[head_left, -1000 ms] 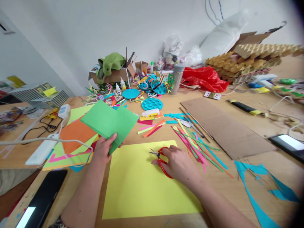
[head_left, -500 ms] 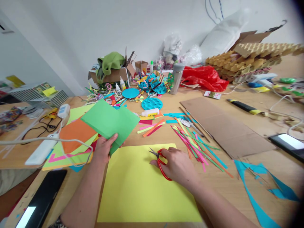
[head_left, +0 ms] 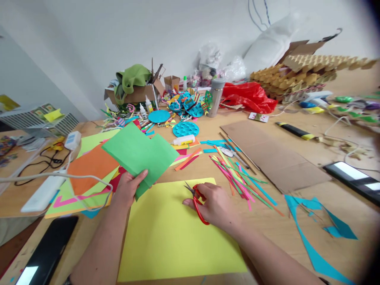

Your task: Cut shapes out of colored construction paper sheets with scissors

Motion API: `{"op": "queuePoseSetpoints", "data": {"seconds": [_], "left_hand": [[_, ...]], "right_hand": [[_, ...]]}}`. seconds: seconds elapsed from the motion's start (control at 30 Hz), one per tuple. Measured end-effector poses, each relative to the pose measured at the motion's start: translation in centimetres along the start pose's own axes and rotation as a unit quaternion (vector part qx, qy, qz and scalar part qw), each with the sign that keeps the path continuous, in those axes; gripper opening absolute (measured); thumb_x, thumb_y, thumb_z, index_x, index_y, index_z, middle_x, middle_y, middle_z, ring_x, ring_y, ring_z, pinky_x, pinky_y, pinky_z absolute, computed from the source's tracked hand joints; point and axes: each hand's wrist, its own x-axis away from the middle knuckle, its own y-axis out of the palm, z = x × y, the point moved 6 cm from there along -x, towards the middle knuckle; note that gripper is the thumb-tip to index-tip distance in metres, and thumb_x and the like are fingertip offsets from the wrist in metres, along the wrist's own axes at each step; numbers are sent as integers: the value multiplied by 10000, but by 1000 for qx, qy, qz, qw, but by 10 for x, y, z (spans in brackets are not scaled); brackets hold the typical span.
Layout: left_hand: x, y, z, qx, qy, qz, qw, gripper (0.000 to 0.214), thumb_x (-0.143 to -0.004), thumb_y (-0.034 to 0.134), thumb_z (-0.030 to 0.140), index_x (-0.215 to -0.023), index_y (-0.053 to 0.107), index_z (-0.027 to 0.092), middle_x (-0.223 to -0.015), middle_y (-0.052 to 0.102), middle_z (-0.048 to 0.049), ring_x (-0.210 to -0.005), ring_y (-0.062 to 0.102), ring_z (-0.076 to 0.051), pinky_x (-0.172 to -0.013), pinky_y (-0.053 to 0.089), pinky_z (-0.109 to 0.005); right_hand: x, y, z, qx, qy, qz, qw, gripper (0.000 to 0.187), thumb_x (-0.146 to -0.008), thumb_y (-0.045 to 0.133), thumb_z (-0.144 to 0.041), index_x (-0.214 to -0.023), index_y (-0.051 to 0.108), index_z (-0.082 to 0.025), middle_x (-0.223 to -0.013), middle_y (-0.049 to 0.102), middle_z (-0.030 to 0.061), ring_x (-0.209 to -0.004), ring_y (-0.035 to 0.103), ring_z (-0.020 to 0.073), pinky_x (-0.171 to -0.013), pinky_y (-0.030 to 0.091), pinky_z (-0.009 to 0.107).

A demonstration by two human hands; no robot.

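Note:
My left hand point(head_left: 128, 189) grips a folded green sheet of paper point(head_left: 139, 152) by its near corner and holds it tilted above the table. My right hand point(head_left: 214, 206) rests on a large yellow sheet point(head_left: 166, 233), its fingers closed around small red-handled scissors point(head_left: 196, 198). The scissor blades point left toward the green paper and lie a short way from it.
Orange, yellow and pink sheets point(head_left: 89, 170) are stacked at the left under a white cable. Thin coloured paper strips point(head_left: 237, 174) lie right of the scissors, beside a cardboard sheet point(head_left: 267, 152). Blue scraps point(head_left: 314, 221), a phone point(head_left: 353, 178), a glue bottle point(head_left: 184, 139) and craft clutter surround them.
My right hand has closed more tightly on the scissors and lifted their handles off the yellow sheet. The green paper has stayed in my left hand, and the view has shifted slightly.

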Motion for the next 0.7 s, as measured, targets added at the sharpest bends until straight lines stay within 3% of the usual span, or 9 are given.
{"op": "queuePoseSetpoints", "data": {"seconds": [0.3,0.6,0.7], "left_hand": [[8,7,-8,-35,-55,-66,996,554,-546,835,346,-1014,683,92,-737,739,-125,-662,702,-289,-599,580,-368],[5,7,-14,-31,-56,-89,994,530,-567,830,319,-1030,688,105,-809,742,-147,-736,707,-315,-631,583,-392],[6,8,-13,-33,-62,-86,994,565,-547,839,332,-1042,688,106,-803,742,-147,-745,706,-321,-651,581,-404]], "right_hand": [[0,-8,-10,-84,-47,65,993,489,-810,492,-640,-644,476,-181,-576,501,11,-528,429,115,-525,283,228],[1,6,0,-189,82,-51,977,493,-783,514,-643,-634,506,-173,-504,426,-37,-460,342,78,-441,236,209],[1,12,3,-241,107,-77,961,510,-792,496,-643,-589,473,-176,-494,456,-24,-449,388,80,-423,263,201]]}}
